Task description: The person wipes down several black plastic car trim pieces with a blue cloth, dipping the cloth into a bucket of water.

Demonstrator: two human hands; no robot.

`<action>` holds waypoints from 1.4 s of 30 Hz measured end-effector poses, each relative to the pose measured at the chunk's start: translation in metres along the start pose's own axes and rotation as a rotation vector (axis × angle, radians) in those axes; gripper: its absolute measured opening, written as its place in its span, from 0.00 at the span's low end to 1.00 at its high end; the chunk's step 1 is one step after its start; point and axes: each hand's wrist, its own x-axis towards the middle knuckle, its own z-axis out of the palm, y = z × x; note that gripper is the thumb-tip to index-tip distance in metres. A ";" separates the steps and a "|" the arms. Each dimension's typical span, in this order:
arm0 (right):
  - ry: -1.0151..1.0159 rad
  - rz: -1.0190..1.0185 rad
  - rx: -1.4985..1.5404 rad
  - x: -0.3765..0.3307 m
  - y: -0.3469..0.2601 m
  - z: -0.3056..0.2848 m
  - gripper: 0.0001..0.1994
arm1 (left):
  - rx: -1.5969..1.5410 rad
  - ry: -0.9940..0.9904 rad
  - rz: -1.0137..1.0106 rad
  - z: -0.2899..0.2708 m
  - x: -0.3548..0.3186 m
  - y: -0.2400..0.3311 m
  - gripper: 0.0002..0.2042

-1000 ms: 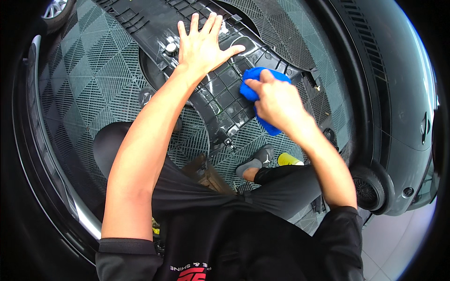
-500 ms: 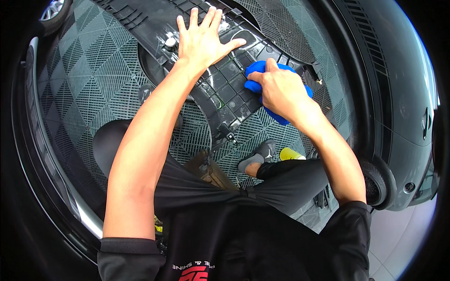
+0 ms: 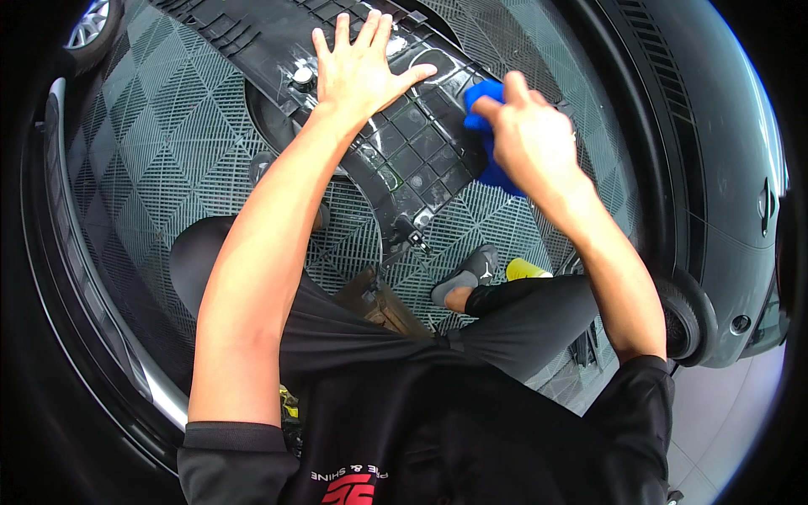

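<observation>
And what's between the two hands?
The head view shows gridded black panel next to the left hand, then blue cloth at the right hand.

Grey car (image 3: 732, 168) on R w/ door handle (image 3: 766, 210); dark tyre (image 3: 680, 324) nr R. Far L: silver-spoked wheel (image 3: 87, 30). L side: curved silver trim (image 3: 160, 391). Yellow container (image 3: 523, 269) R of ctr. Slatted grey floor tiles (image 3: 168, 151), diamond patt.

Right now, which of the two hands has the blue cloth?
The right hand: it holds the blue cloth, while the left hand is spread, without cloth, on the black panel.
</observation>
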 end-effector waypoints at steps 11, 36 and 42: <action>-0.168 0.103 0.528 -0.062 -0.045 0.020 0.23 | 0.007 0.266 0.094 -0.006 -0.005 0.001 0.33; -0.343 -0.179 0.590 -0.011 -0.066 0.003 0.17 | -0.079 0.138 0.100 -0.008 -0.007 -0.001 0.35; -0.203 -0.111 0.327 -0.007 -0.055 -0.017 0.11 | -0.111 0.145 0.111 -0.005 -0.008 -0.005 0.38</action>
